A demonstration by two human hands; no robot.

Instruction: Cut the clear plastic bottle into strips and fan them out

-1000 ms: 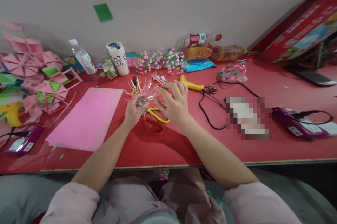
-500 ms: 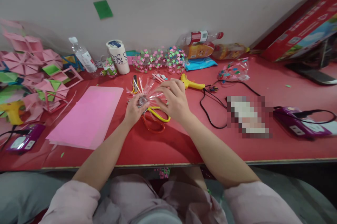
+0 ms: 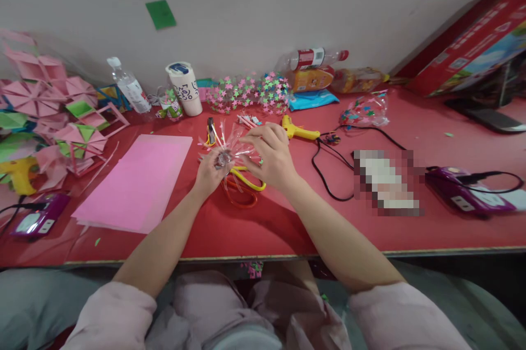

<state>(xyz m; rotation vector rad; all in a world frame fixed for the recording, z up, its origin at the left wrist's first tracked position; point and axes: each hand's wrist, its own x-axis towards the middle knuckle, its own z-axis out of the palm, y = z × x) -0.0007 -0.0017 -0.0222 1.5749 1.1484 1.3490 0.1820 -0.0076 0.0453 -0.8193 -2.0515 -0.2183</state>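
Since the frame 0.5 s ago we find almost nothing displaced: the right hand [image 3: 274,159] has curled slightly tighter and the clear strips under it sit a little lower; the left hand [image 3: 209,173] keeps its place. Against the frame 1 s ago, the right hand's fingers, then spread flat, are now bent inward.

We record the left hand closed around the neck of a cut clear plastic bottle piece [image 3: 228,148], whose strips fan up and away from the person. The right hand pinches 1 of those strips between thumb and fingertips. The piece is held just above the red table [image 3: 287,229], directly over 2 pairs of scissors [image 3: 243,187], 1 yellow-handled and 1 orange-handled.

Edges and clearance: a pink paper sheet [image 3: 135,183] lies just left of the left hand, not touching it. A yellow glue gun [image 3: 299,131] lies just beyond the right hand, its black cord [image 3: 324,175] looping to the right. Near the wall stand a patterned cup [image 3: 183,89] and a star-covered ornament [image 3: 250,92], well apart from the hands. Bare red surface runs from the wrists to the table's near edge. Folded pink paper shapes [image 3: 49,114] crowd the far left.
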